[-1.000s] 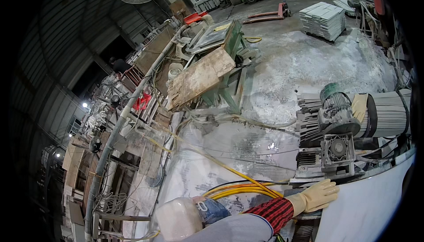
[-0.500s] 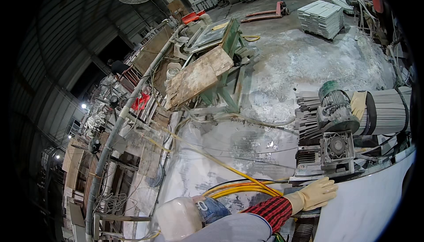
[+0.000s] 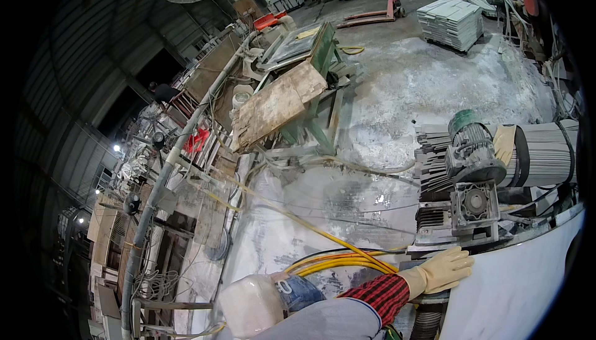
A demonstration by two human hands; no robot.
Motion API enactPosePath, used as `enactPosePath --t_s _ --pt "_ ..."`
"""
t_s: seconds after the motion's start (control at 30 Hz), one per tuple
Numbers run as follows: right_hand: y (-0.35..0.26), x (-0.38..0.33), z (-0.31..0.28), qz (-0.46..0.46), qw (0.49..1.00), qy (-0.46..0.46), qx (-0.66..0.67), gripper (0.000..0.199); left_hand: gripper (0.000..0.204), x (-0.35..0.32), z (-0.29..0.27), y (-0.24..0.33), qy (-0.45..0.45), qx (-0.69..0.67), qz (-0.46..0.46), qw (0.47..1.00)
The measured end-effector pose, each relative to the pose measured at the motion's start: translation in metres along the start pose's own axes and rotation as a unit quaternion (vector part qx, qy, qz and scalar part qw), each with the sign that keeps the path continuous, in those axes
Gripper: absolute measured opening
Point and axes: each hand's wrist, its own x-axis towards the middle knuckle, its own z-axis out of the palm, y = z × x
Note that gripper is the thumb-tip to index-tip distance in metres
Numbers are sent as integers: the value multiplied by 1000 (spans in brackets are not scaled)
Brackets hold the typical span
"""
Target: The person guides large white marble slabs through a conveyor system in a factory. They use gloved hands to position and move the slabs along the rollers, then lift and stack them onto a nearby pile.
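Note:
My left hand point(image 3: 442, 270), in a cream rubber glove, stretches to the right with its fingers extended. It rests at the near left corner of a smooth white slab point(image 3: 506, 296) and appears to touch its edge; nothing is seen in its grasp. A grey sleeve with a red-and-black checked cuff point(image 3: 385, 293) covers the arm. Just beyond the hand sits a grey gear motor point(image 3: 475, 206) with a green-capped motor point(image 3: 475, 150) above it. A dark ribbed hose point(image 3: 426, 320) hangs below the wrist. My right hand is out of the picture.
Yellow hoses point(image 3: 341, 262) lie on the wet floor left of the hand. A whitish block-like object point(image 3: 251, 306) stands at lower left. Another pale glove point(image 3: 504, 143) drapes over a ribbed grey cylinder point(image 3: 543, 157). Farther off are a green-framed bench point(image 3: 316, 132), stacked slabs point(image 3: 450, 23) and a pallet jack point(image 3: 372, 17).
The view has shifted very slightly, so distant things sit a little higher. My left hand stays at the slab's corner, its fingers still extended.

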Motion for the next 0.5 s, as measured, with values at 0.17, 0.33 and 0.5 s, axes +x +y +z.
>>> enactPosePath --t_s 0.17,0.33,0.5 --pt "0 -2 -1 -2 1000 -1 -3 46 50 -3 -1 1 20 8 5 1000" --pt "1 -5 -3 -2 1000 2 -6 46 48 -1 -5 1 21 2 12 1000" --pt "-1 -9 -3 -3 1000 5 -8 46 48 -2 -11 3 10 -6 6 1000"
